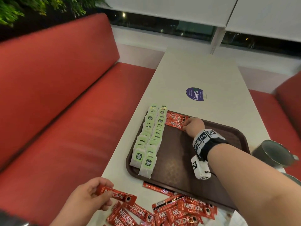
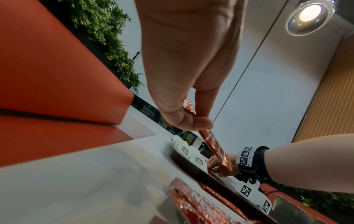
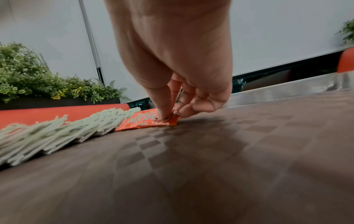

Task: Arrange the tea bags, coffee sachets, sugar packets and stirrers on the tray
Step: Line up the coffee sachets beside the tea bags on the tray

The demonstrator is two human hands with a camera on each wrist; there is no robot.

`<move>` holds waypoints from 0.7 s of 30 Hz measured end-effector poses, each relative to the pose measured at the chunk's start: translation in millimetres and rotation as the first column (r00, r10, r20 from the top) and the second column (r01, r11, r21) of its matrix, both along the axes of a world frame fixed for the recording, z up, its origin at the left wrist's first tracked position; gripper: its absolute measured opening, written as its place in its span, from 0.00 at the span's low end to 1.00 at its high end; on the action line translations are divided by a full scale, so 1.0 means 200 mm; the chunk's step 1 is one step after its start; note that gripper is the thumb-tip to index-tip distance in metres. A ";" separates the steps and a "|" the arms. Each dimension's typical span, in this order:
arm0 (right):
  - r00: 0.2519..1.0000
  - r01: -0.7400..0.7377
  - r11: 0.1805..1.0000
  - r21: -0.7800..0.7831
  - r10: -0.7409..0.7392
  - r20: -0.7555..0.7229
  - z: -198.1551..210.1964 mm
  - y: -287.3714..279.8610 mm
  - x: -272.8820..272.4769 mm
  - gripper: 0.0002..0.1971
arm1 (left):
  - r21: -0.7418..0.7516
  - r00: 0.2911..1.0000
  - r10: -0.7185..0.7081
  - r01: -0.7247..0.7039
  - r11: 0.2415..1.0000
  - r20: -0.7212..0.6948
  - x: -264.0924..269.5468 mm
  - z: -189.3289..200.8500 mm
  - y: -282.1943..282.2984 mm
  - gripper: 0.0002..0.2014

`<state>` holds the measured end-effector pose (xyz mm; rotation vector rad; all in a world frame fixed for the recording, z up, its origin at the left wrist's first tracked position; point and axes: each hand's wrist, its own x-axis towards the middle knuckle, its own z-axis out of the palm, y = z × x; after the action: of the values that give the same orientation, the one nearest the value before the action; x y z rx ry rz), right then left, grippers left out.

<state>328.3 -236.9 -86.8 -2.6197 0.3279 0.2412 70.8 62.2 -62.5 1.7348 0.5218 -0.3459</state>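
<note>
Tea bags (image 1: 147, 137) in two overlapping rows along tray (image 1: 175, 165) left side, coffee sachets (image 1: 175, 121) beside them at far end; right hand (image 1: 194, 126) pinches nearer sachet's end down on tray; left hand (image 1: 91, 195) pinches another sachet (image 1: 121, 195) above loose sachet pile (image 1: 171, 211) on bench (image 1: 211, 75)

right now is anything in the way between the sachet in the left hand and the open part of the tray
Nothing visible blocks it. The left hand pinches a coffee sachet above the table; the tray floor beside the tea bags is bare. The right hand works at the far end.
</note>
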 end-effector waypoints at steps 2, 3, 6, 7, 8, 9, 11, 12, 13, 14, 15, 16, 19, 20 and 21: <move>1.000 -0.001 1.000 -0.013 0.001 0.008 0.00 0.01 0.00 0.07 | -0.017 1.000 0.014 -0.014 1.000 0.013 0.02 -0.01 -0.01 0.06; 1.000 -0.001 1.000 -0.017 0.002 0.013 0.00 0.01 0.01 0.07 | -0.035 0.999 0.026 -0.025 0.999 0.019 0.03 -0.01 -0.01 0.06; 0.999 0.000 1.000 -0.023 0.001 0.049 -0.02 0.02 0.00 0.07 | -0.125 0.996 0.077 -0.072 0.990 0.034 0.06 0.01 -0.04 0.05; 0.998 -0.003 1.000 -0.025 0.004 0.067 -0.03 0.02 0.00 0.07 | -0.158 0.994 0.096 -0.089 0.984 0.042 0.07 0.01 -0.05 0.04; 0.996 -0.003 1.000 -0.023 0.005 0.084 -0.03 0.02 -0.01 0.08 | -0.194 0.992 0.114 -0.103 0.976 0.049 0.08 0.02 -0.06 0.03; 0.995 -0.002 1.000 -0.014 0.003 0.102 -0.02 0.02 -0.02 0.08 | -0.231 0.990 0.130 -0.114 0.966 0.056 0.09 0.03 -0.08 0.02; 0.987 0.007 1.000 0.031 -0.012 0.163 0.01 0.03 -0.03 0.08 | -0.310 0.985 0.162 -0.134 0.941 0.064 0.12 0.05 -0.10 0.02; 0.979 -0.004 0.998 0.070 -0.010 0.201 0.04 0.04 -0.05 0.09 | -0.354 0.981 0.180 -0.146 0.924 0.067 0.13 0.07 -0.11 0.02; 0.972 -0.037 0.992 0.121 0.008 0.234 0.08 0.06 -0.08 0.08 | -0.396 0.978 0.196 -0.153 0.905 0.068 0.15 0.08 -0.12 0.02; 0.963 -0.094 0.981 0.169 0.046 0.267 0.13 0.08 -0.12 0.06 | -0.426 0.977 0.203 -0.155 0.891 0.071 0.16 0.10 -0.13 0.02; 0.953 -0.170 0.962 0.216 0.104 0.286 0.19 0.11 -0.19 0.03 | -0.445 0.975 0.208 -0.154 0.882 0.075 0.18 0.11 -0.14 0.02; 0.941 -0.261 0.931 0.255 0.186 0.283 0.25 0.14 -0.29 0.02 | -0.456 0.974 0.209 -0.150 0.877 0.081 0.19 0.12 -0.15 0.02; 0.871 -0.490 0.796 0.356 0.467 0.153 0.40 0.21 -0.59 0.06 | -0.470 0.975 0.196 -0.124 0.874 0.107 0.21 0.14 -0.18 0.02; 0.855 -0.506 0.768 0.393 0.507 0.109 0.42 0.22 -0.67 0.07 | -0.477 0.976 0.187 -0.113 0.872 0.111 0.22 0.14 -0.19 0.02; 0.855 -0.494 0.754 0.434 0.511 0.086 0.42 0.23 -0.73 0.06 | -0.483 0.978 0.175 -0.100 0.870 0.112 0.22 0.15 -0.21 0.02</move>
<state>181.6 -190.9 -3.5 -2.1903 -0.4024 0.4841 114.8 20.0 -31.9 1.2247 0.4045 -0.2124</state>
